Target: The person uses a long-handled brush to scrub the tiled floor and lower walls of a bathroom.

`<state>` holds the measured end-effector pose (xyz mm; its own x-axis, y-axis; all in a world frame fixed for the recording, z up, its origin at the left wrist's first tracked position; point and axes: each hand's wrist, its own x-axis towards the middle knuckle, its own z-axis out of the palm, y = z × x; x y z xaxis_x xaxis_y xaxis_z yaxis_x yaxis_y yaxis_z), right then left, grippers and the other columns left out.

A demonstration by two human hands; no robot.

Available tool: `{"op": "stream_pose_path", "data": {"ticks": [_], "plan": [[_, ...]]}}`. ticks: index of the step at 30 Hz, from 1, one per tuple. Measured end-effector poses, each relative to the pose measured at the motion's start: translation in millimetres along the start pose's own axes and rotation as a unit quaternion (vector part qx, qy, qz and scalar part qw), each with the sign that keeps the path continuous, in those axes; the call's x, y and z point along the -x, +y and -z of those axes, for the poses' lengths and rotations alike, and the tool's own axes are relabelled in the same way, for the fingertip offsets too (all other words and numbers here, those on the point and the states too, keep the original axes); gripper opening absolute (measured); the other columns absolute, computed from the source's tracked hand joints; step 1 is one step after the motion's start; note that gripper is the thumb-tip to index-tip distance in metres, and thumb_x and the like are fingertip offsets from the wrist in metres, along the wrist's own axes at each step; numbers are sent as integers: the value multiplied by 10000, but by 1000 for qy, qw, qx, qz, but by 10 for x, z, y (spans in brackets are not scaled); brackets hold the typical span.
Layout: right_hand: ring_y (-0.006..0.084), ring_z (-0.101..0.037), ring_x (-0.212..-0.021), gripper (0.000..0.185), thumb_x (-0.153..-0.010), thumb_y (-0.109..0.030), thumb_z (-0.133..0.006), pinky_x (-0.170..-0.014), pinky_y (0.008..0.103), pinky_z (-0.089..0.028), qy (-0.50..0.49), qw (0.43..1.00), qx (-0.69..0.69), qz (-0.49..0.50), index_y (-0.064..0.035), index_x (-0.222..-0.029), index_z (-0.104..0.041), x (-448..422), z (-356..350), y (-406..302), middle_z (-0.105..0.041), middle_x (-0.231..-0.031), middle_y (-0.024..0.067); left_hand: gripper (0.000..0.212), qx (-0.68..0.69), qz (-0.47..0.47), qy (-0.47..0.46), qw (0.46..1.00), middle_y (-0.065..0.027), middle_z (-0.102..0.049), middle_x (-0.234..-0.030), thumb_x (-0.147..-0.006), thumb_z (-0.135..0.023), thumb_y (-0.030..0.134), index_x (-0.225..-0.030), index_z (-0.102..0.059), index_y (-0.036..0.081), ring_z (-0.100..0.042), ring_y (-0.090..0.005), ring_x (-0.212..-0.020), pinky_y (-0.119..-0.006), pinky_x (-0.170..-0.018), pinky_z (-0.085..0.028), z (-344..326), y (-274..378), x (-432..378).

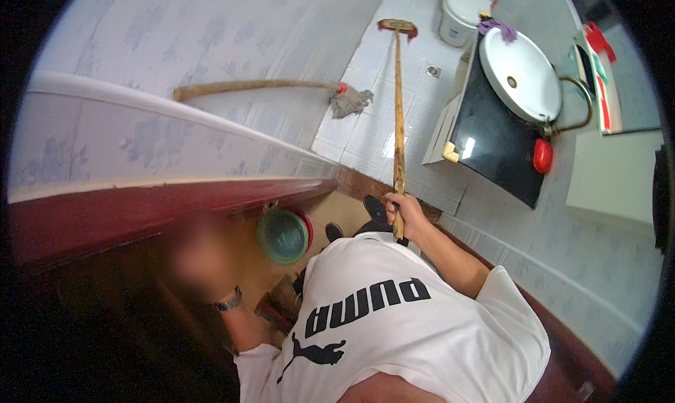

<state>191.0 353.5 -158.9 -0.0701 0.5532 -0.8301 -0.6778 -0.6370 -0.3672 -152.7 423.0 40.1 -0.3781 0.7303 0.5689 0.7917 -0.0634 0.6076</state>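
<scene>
My right hand [405, 213] is wrapped around the lower end of a long wooden handle [399, 113]. At its far end a crosswise head [398, 26] with dark red edges rests on the white tiled floor; whether it is a brush or a mop cannot be told. My left hand [203, 260] is out to the left beside the dark red door frame [174, 208], with a watch [228, 300] on its wrist. A blur covers that hand, hiding its fingers and anything in them. A green basin [283, 236] stands near it, overlapping a red one.
A string mop [350, 102] leans against the left wall. On the right, a white washbasin [519, 76] sits on a black countertop [488, 139] with a red soap box [542, 156]. A lidded white bin [464, 12] stands at the back. A raised brown threshold [364, 180] crosses the doorway.
</scene>
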Motion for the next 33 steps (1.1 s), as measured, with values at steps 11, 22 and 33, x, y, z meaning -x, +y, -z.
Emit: {"op": "stream_pose_path", "data": {"ticks": [11, 22, 33], "plan": [[93, -425, -470, 151, -930, -229, -509, -407, 240, -325, 66, 990, -73, 104, -85, -888, -493, 158, -321, 714, -484, -638, -1, 396, 128, -292, 61, 946, -78, -550, -536, -893, -564, 313, -605, -552, 41, -493, -207, -457, -303, -468, -396, 115, 199, -142], [161, -576, -678, 564, -811, -48, -547, -622, 291, -463, 182, 928, 85, 313, 48, -1343, -388, -615, -706, 12, -609, -775, 97, 438, 155, -353, 197, 901, -22, -363, -493, -847, -624, 305, -587, -352, 81, -317, -134, -433, -275, -425, -216, -290, -638, -385], [291, -612, -779, 221, -758, -93, -538, -677, 373, -469, 269, 868, 173, 380, 16, -941, -598, -2569, -614, -2424, -621, -815, 199, 340, 66, -366, 207, 905, -55, -388, -712, -881, -580, 320, -804, -358, 74, -372, -144, -598, -283, -524, -294, -621, -413, -470]]}}
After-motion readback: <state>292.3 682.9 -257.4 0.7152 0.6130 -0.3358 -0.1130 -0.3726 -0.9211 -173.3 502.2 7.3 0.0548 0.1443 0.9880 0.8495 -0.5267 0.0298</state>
